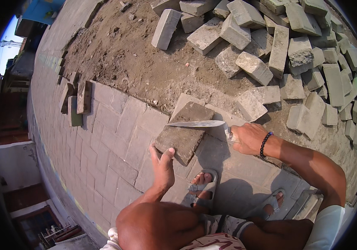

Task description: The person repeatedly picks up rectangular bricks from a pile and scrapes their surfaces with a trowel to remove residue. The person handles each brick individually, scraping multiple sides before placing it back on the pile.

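My right hand [249, 139] is closed around the handle of a trowel [199, 123], whose pointed metal blade lies edge-on across a paving block. That paving block [179, 143] is grey-brown and tilted, with dirt on its face; its part beyond the blade may be a separate piece, I cannot tell. My left hand [162, 166] grips the block's near left corner, thumb on top and fingers along the side. Beneath and around it lies the grey interlocking paving [116, 154], which meets bare soil [132, 71] at a ragged edge just ahead.
Loose concrete blocks [270, 50] are heaped at the far right. Several blocks [76, 102] stand on the paving to the left. My sandalled feet [203, 187] are close below the held block. A building wall [18, 166] runs along the left.
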Tool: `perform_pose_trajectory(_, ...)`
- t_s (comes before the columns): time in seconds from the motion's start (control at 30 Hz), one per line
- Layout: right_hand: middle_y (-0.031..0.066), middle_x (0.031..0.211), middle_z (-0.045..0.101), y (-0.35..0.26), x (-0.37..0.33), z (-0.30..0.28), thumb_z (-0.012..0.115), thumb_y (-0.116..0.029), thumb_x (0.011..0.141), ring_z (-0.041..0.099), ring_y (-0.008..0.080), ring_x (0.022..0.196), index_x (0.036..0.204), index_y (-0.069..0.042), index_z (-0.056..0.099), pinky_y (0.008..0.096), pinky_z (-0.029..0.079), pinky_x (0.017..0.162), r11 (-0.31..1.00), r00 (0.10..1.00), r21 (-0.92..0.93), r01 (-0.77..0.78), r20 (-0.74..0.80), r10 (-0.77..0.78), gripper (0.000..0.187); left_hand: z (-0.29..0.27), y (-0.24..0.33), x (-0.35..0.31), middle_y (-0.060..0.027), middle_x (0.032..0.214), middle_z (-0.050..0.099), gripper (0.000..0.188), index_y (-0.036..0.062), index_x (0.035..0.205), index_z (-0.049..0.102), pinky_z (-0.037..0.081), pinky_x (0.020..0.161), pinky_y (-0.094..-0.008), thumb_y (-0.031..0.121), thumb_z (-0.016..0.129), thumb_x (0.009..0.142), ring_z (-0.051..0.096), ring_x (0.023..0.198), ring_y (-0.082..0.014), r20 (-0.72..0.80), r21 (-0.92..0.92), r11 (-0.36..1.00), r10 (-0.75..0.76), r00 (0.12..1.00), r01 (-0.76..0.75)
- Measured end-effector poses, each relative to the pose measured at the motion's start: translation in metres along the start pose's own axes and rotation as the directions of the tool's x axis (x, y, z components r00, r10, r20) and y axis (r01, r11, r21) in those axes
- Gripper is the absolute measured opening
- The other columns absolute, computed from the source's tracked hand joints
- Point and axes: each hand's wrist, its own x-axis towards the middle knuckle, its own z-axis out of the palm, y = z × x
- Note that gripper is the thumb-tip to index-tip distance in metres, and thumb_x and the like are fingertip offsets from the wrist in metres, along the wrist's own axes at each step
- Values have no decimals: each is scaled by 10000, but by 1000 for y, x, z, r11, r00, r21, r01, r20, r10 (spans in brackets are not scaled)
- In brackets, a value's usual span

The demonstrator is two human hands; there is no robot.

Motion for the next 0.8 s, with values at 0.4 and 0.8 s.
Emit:
perform_pose_trajectory(0.4, 326, 808, 645, 13, 9, -1, 610, -173, 803, 653, 484, 775, 1013, 88, 529, 534, 524, 754, 982, 982, 24, -186, 37, 186, 345, 19, -1, -1, -154, 1204, 502, 627, -16, 1334, 327, 378, 1009, -378, 242, 697, 897, 482, 1131, -217, 50, 175, 977, 116, 992, -123)
perform_pose_trajectory(0.8, 310, 730, 628, 14, 15, 6, 612, -166, 797, 639, 488, 792, 1022, 67, 535, 526, 512, 738, 993, 994, 42, -109, -24, 110, 333, 15, -1, 3, -142, 1182, 518, 616, -12, 1289, 359, 409, 972, -356, 308, 713, 899, 499, 1109, -198, 62, 252, 951, 170, 983, -181)
